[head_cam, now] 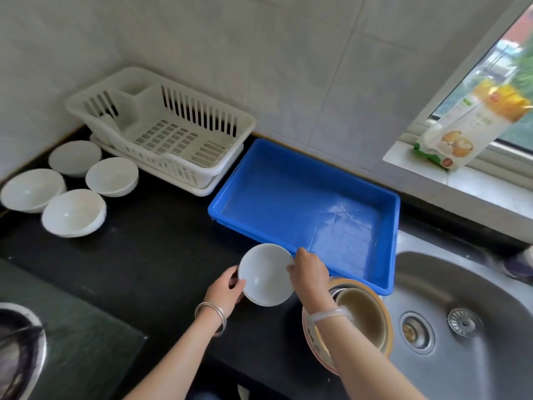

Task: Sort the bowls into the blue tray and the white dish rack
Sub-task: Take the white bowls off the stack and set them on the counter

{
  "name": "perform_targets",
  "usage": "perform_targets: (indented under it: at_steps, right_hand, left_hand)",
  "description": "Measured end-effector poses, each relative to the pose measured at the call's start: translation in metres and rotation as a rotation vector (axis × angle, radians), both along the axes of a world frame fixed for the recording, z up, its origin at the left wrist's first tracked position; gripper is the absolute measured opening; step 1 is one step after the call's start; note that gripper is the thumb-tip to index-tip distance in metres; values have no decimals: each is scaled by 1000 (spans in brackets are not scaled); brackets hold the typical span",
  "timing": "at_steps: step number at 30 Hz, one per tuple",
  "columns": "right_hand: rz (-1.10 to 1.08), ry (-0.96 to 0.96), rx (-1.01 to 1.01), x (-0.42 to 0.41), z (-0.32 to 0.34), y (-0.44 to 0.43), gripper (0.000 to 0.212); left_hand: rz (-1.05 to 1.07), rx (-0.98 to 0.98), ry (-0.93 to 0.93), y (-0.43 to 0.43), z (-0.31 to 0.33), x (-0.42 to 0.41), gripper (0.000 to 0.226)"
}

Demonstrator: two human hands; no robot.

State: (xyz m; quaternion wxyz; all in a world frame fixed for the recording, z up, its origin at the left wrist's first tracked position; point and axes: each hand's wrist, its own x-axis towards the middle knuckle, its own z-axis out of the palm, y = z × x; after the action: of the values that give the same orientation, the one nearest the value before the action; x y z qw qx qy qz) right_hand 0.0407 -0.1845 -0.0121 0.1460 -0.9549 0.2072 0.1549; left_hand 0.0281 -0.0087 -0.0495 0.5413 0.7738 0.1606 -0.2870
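Observation:
I hold a small white bowl (265, 274) over the black counter, just in front of the blue tray (305, 157). My left hand (225, 293) grips its left rim and my right hand (310, 269) pinches its right rim. The tray holds nothing. The white dish rack (150, 151) stands at the back left and holds nothing. Several white bowls (73, 212) sit on the counter left of the rack. A stack of beige and patterned bowls (363, 316) stands under my right forearm.
A steel sink (467, 287) with a drain strainer lies to the right. A stove burner (17, 347) is at the lower left. A food packet (473, 125) leans on the window sill. The tiled wall runs behind the rack and tray.

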Motion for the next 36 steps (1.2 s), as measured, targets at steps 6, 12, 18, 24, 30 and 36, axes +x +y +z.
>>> perform_targets:
  at_steps: [6, 12, 18, 24, 30, 36]
  right_hand:
    - [-3, -20, 59, -4, 8, -3, 6]
    - [-130, -61, 235, -11, 16, -18, 2]
    - [-223, -153, 368, -13, 26, -37, 21]
    - [-210, -225, 441, -2, 36, -28, 21]
    - [-153, -227, 526, 27, 32, 6, 17]
    - [-141, -180, 645, 64, 22, 56, 15]
  left_hand:
    - [95, -169, 90, -1, -5, 0, 45]
    - [173, -295, 200, -4, -5, 3, 40]
    - [239, -297, 205, -3, -5, 4, 42]
    - [353, -277, 170, 23, 1, 6, 43]
    - [547, -327, 138, 72, 10, 16, 45]
    - [762, -311, 59, 134, 16, 21, 43]
